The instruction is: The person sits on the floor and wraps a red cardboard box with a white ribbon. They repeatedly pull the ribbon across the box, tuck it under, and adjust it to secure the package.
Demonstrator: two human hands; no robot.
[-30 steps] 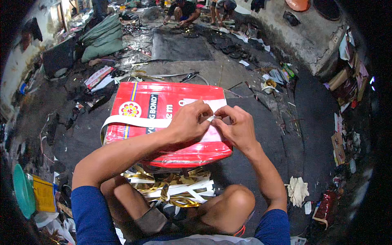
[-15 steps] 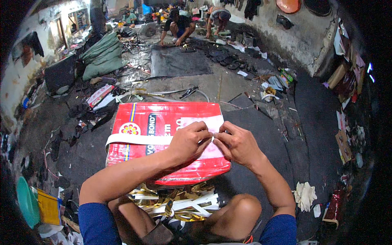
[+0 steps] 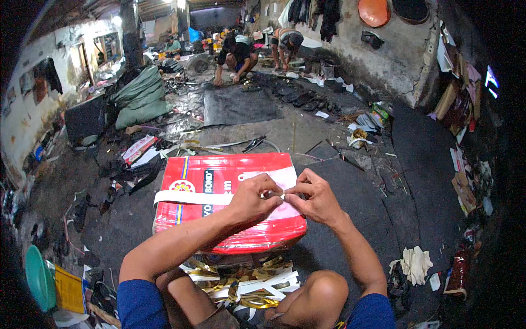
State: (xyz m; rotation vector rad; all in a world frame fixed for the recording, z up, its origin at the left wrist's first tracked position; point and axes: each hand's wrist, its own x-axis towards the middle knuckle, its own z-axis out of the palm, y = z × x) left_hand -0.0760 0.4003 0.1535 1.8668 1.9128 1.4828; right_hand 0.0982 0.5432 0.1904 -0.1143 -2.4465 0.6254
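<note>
Both hands pinch a white strip (image 3: 219,197) lying lengthwise left to right across a red box (image 3: 230,219) on the floor; the left hand (image 3: 255,200) and right hand (image 3: 315,197) meet at its right end.

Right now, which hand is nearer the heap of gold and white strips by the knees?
Left. The left hand pinches the white strip on the red tin, almost straight above the heap of strips; the right hand sits further toward the tin's right edge.

dim interior | bright far doorway | dark fisheye rim | corners perhaps blurred
</note>
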